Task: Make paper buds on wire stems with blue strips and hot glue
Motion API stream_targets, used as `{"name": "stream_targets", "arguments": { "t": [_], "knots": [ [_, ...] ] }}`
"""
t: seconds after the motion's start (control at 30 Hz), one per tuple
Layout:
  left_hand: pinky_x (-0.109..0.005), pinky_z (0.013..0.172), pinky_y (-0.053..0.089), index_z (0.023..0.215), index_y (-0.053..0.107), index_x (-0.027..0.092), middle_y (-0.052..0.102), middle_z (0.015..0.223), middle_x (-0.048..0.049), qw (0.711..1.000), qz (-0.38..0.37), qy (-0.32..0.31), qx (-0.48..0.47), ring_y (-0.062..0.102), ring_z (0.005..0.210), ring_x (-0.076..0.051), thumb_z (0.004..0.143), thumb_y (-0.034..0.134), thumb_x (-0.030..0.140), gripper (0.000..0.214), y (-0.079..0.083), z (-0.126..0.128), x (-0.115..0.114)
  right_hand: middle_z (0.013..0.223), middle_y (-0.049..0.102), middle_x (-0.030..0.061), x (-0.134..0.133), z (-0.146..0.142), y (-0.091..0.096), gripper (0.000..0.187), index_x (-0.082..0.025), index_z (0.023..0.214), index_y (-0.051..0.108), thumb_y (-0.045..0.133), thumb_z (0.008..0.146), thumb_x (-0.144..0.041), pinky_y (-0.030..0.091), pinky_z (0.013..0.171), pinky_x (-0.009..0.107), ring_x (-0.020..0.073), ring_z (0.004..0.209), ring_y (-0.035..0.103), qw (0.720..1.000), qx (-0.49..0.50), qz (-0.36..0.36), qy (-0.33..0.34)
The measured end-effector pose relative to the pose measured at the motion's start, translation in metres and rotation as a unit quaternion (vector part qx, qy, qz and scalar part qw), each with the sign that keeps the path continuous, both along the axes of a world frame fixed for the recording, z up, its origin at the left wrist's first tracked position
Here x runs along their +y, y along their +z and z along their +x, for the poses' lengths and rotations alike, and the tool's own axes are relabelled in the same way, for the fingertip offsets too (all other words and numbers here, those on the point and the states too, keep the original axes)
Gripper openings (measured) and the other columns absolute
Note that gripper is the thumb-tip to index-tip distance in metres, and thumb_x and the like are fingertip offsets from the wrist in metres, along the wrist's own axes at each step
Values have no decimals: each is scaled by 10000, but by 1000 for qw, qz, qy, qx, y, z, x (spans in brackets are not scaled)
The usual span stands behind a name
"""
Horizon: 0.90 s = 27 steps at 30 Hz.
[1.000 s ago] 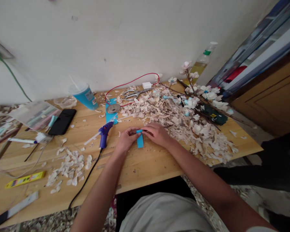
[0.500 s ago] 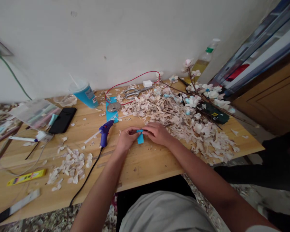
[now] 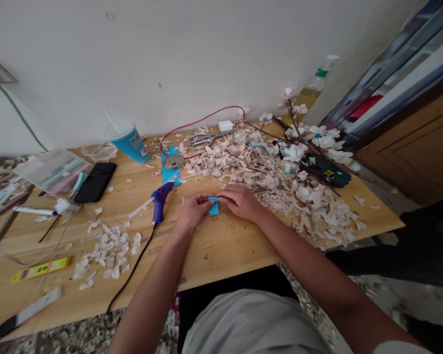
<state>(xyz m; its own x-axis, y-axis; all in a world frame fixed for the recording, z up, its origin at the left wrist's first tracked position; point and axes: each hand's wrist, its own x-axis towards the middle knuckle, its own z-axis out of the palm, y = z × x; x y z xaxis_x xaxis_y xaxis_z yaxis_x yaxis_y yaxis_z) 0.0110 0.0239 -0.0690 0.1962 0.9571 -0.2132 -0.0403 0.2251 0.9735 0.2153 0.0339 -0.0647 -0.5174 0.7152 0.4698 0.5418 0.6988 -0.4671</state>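
Between my hands is a small blue piece of paper (image 3: 214, 206), held just above the wooden table (image 3: 228, 250). My left hand (image 3: 194, 209) pinches its left edge between thumb and fingers. At its upper right corner, the fingertips of my right hand (image 3: 239, 200) are closed together on the paper. Whether anything thin lies inside its top edge is hidden by my fingers. A purple glue gun (image 3: 161, 201) rests left of my left hand, a glue stick in its back. Beyond my hands a larger blue sheet (image 3: 169, 174) lies under a round metal disc (image 3: 173, 162).
A heap of pale dried petals (image 3: 243, 162) spreads behind and right of my hands. Flowering branches (image 3: 317, 140) and a bottle (image 3: 313, 88) stand at the right. Leftward are a blue cup (image 3: 131, 145), a phone (image 3: 96, 182), scissors (image 3: 206, 140) behind, and a yellow box (image 3: 40, 269).
The blue paper now shows as a shorter, squarer piece, and its upper edge looks flatter. My fingers have shifted slightly around it; both hands stay in the same place.
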Motion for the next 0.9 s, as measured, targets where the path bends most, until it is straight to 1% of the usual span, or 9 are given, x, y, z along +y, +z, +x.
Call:
{"name": "stream_targets", "arguments": {
  "t": [0.13, 0.3, 0.4, 0.53, 0.63, 0.7, 0.8, 0.9],
  "knots": [
    [-299, 732, 507, 887, 734, 178, 736, 847, -44, 1000, 8, 4, 0, 650, 753, -174, 601, 872, 430, 406, 0, 1, -1, 936, 732, 71, 0, 0, -1, 221, -220, 1057, 715, 555, 994, -360, 489, 765, 356, 223, 866, 649, 1000, -18, 8, -11],
    [-318, 792, 512, 933, 732, 178, 737, 890, -54, 1000, -15, 16, -15, 659, 792, -174, 592, 889, 398, 434, 0, 2, -3, 948, 728, 69, 0, -1, -2, 188, -221, 1049, 706, 565, 986, -328, 492, 785, 357, 220, 874, 643, 1000, -19, 15, -9],
    [-313, 772, 516, 934, 747, 179, 746, 895, -58, 999, -30, 25, -24, 660, 778, -175, 596, 885, 430, 443, 1, 3, -3, 946, 726, 68, -1, -2, 1, 183, -220, 1052, 702, 567, 985, -323, 490, 796, 358, 219, 885, 638, 1000, -21, 19, -7],
    [-291, 722, 517, 901, 757, 184, 748, 839, -35, 999, -31, 37, -19, 649, 719, -160, 566, 894, 441, 444, 3, 2, -2, 959, 735, 66, -2, -2, 6, 204, -225, 1084, 706, 556, 993, -329, 486, 818, 367, 221, 909, 640, 999, -28, 27, 5],
    [-279, 752, 516, 933, 755, 179, 753, 861, -29, 998, -19, 48, -20, 657, 736, -148, 590, 887, 420, 440, 4, 1, -1, 1012, 741, 74, -3, 1, 8, 234, -215, 1151, 693, 543, 1002, -316, 485, 860, 381, 226, 954, 646, 999, -28, 36, -4],
    [-286, 794, 523, 945, 748, 173, 758, 904, -36, 998, -16, 46, -38, 671, 774, -152, 604, 883, 398, 431, 5, 1, 0, 1026, 741, 82, -3, 2, 7, 250, -204, 1173, 687, 536, 1006, -311, 488, 876, 386, 230, 962, 649, 998, -32, 46, -15],
    [-308, 840, 533, 950, 731, 175, 759, 933, -39, 997, -13, 35, -67, 684, 826, -163, 583, 895, 365, 445, 5, 2, 0, 1006, 739, 84, -2, 4, 4, 259, -199, 1176, 691, 506, 1016, -281, 501, 858, 382, 231, 938, 651, 997, -46, 63, -19],
    [-327, 868, 537, 977, 713, 178, 754, 947, -42, 997, -5, 29, -71, 688, 864, -173, 573, 897, 342, 473, 5, 3, 0, 999, 736, 80, -2, 4, 2, 267, -205, 1193, 687, 493, 1020, -267, 508, 843, 378, 230, 929, 647, 996, -54, 73, -21]
  ]
}}
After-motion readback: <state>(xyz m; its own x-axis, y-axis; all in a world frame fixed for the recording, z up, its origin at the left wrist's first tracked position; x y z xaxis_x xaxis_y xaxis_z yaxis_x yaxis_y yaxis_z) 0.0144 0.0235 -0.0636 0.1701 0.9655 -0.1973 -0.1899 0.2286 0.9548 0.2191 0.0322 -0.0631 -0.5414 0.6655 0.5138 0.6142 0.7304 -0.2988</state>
